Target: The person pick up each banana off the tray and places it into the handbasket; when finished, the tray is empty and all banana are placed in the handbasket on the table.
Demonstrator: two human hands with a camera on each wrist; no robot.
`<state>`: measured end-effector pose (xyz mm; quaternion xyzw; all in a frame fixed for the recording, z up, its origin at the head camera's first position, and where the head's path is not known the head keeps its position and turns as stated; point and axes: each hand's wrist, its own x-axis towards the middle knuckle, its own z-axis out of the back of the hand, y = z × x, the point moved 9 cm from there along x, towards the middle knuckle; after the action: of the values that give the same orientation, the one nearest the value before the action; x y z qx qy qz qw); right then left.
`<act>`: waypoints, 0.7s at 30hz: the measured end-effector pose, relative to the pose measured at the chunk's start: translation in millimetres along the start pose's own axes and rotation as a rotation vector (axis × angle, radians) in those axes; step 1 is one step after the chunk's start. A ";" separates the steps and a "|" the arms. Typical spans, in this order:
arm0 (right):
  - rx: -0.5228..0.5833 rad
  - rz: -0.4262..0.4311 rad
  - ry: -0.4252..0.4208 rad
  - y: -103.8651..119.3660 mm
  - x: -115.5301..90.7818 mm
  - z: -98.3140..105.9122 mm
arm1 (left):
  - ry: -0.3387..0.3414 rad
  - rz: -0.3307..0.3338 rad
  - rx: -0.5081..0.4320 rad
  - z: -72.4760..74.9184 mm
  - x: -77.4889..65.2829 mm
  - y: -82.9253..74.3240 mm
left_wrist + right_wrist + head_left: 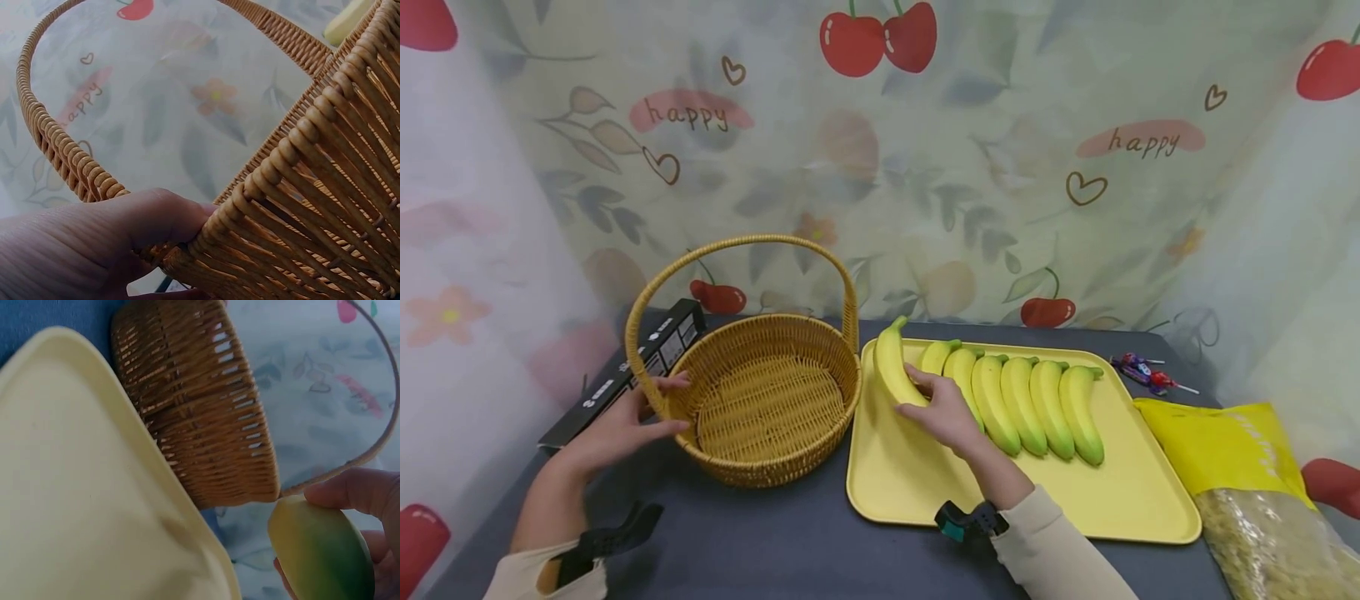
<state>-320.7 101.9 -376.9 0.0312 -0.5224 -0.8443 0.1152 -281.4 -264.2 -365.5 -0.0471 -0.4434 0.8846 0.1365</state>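
A wicker basket (pixel 767 400) with a tall arched handle stands left of centre, and nothing lies in it. My left hand (pixel 625 421) grips its left rim at the foot of the handle; in the left wrist view the thumb (pixel 169 215) lies over the rim. My right hand (pixel 943 408) holds one banana (pixel 892 358) by its lower end, above the left part of a yellow tray (pixel 910 492). In the right wrist view the held banana's greenish end (pixel 322 550) is between thumb and fingers. Several other bananas (pixel 1018 400) lie in a row on the tray.
Behind the basket lies a long black box (pixel 617 375). Wrapped lollipops (pixel 1142 371) are at the tray's back right. A yellow-topped clear bag (pixel 1247 492) lies along the tray's right side. A printed curtain (pixel 880 208) hangs behind the dark table (pixel 775 542).
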 end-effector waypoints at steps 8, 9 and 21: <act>0.017 0.052 0.128 21.3 -19.6 -2.1 | -0.003 -0.003 -0.003 0.0 0.3 0.2; 0.011 0.054 0.140 23.4 -22.2 -2.1 | -0.003 -0.002 0.000 -0.2 0.5 0.4; -0.048 0.164 0.299 60.1 -35.3 -22.7 | -0.008 -0.007 -0.002 0.6 0.4 0.4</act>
<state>-272.7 64.4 -336.1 0.1111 -0.4801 -0.8302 0.2606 -282.0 -264.8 -365.4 -0.0420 -0.4451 0.8838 0.1378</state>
